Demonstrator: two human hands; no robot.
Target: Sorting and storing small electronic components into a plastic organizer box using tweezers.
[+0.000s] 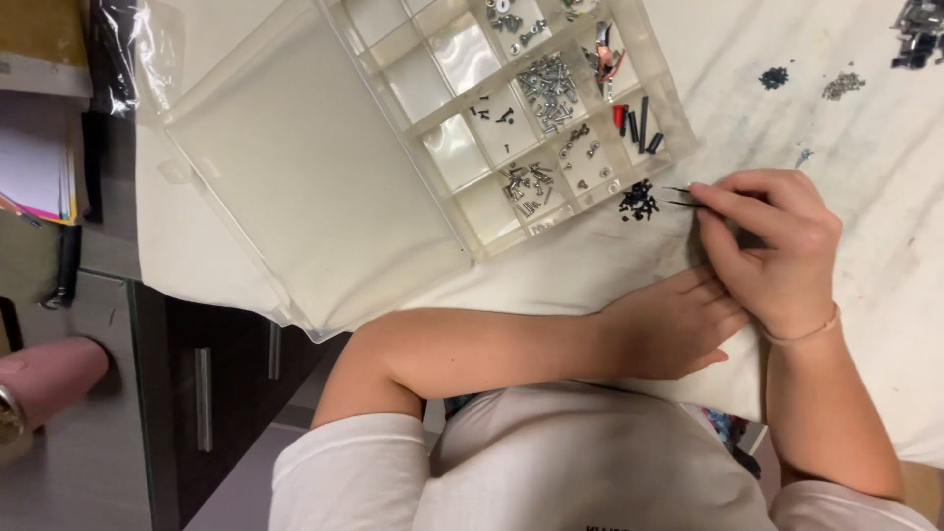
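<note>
A clear plastic organiser box (551,138) lies open on the white cloth (885,177) that covers the worktop, its flat lid (295,167) folded out beside it, on the side away from the hands. Its compartments hold small silver screws (546,88), a few black parts and, in the row nearest the hands, some dark cylinders with a red piece.

Just outside the box's near corner, on the cloth, sits a small heap of black screws (639,202). The right hand (777,246) is beside that heap, its fingers (723,202) pinched closed around a pair of thin black tweezers (680,197). The tweezer tips point at the heap and lie just beside it; whether they actually grip a screw is too small to tell.

The left hand (678,324) rests flat on the cloth, further from the box than the right hand and partly tucked under it, its fingers loosely extended and holding nothing. Its forearm stretches back along the worktop's edge.

Further out from the box than the right hand, little piles of dark and grey screws (844,86) lie on the cloth. On the lid's side, past the cloth, a pink cylinder (49,379) lies lower down.
</note>
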